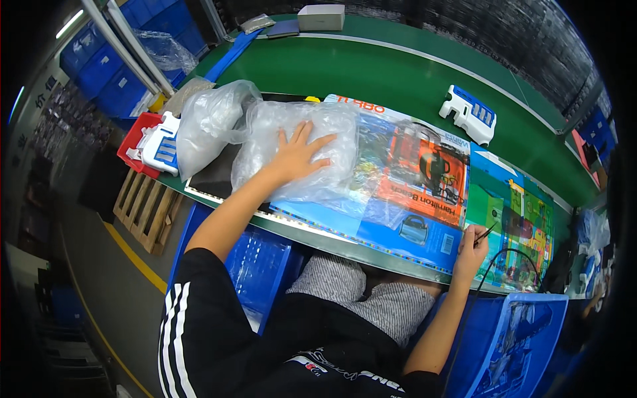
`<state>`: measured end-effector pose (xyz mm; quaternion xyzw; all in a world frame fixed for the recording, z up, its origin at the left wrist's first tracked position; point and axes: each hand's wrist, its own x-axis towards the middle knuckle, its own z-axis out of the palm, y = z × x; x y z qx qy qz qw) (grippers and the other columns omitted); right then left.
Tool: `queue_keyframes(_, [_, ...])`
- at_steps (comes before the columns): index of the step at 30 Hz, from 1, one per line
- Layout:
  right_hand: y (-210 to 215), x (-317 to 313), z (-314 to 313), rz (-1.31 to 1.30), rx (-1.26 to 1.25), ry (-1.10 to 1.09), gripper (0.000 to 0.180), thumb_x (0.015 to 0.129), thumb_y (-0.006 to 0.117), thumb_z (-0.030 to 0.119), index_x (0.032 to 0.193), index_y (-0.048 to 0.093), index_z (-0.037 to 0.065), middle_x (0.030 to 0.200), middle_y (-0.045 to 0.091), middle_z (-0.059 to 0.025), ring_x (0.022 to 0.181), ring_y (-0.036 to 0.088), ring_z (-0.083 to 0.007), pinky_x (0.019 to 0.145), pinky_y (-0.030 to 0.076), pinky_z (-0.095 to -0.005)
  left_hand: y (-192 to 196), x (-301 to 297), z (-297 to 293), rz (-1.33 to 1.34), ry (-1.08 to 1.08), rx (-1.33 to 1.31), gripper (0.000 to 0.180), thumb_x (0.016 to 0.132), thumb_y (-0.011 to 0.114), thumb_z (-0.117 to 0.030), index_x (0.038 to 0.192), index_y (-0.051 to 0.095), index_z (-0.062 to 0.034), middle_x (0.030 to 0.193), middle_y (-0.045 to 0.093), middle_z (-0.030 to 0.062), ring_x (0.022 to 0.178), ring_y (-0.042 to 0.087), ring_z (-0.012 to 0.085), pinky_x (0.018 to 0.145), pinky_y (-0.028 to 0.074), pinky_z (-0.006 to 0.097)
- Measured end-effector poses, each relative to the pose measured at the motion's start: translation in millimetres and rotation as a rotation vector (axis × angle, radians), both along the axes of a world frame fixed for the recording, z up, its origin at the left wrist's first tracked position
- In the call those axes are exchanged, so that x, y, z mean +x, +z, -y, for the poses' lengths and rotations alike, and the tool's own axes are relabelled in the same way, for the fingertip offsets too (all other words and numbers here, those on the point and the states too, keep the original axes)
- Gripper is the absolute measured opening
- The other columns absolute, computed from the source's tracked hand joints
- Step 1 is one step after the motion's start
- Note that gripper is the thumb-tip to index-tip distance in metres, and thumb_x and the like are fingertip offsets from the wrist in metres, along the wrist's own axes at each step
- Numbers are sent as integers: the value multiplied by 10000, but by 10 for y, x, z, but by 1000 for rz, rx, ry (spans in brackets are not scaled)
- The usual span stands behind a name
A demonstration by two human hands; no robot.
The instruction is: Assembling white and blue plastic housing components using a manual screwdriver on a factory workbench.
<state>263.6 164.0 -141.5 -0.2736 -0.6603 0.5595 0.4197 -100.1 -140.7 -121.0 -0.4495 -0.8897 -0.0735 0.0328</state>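
Note:
My left hand (pixel 296 156) lies with spread fingers on a clear plastic bag (pixel 338 149), which looks filled with something pale that I cannot make out. Beside it, to the left, stands a second puffy plastic bag (pixel 206 129). My right hand (pixel 472 247) is closed on a thin dark pointed tool (pixel 489 230), perhaps tweezers, near the table's front edge. Under both lies a colourful printed sheet (pixel 371 222) covering the table. A black cable (pixel 507 251) arcs close by my right hand.
On the green conveyor belt (pixel 391 73) sits a white and blue plastic part (pixel 470 114). A similar part (pixel 161 142) rests by a red bin (pixel 129 146) at the left. A blue crate (pixel 531 302) stands at the lower right, a white box (pixel 321 18) at the back.

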Motion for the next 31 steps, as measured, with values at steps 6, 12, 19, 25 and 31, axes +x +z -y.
queue_keyframes(6, [17,-101,50,-4,1,43,192,1037,587,204,900,553,72,665,439,66,538,332,-13,472,237,-206,73,-303,205,25,-148,-78,650,924,597,-541,1526,381,-421,1623,238,241,1532,151,412,1104,105,786])
queue_keyframes(12, [70,-10,55,-47,-64,54,172,1057,546,224,991,563,66,673,423,60,535,332,-22,458,236,-209,130,-375,300,-6,-152,48,556,917,647,-440,1443,510,-323,1593,304,211,1501,232,396,1146,123,728])
queue_keyframes(19, [220,104,-47,200,56,-73,207,1065,493,216,1135,586,44,719,443,49,603,384,-31,519,300,-197,1013,773,1001,-151,-54,721,225,894,623,-31,1101,711,-47,1140,716,119,1100,660,327,1127,383,495])
queue_keyframes(25, [346,207,-520,784,884,-421,425,979,631,268,1302,579,-3,1085,655,-167,986,615,-313,879,478,-429,194,1424,2217,55,539,1458,168,1018,533,-85,1044,670,9,910,665,70,808,634,141,761,514,260])
queue_keyframes(31, [11,164,-615,565,947,-309,761,850,743,382,1470,466,37,1443,519,-257,1327,489,-399,1129,348,-504,-962,2040,3309,533,1138,1334,178,1008,607,-217,1088,674,-74,948,674,59,784,658,161,734,526,278])
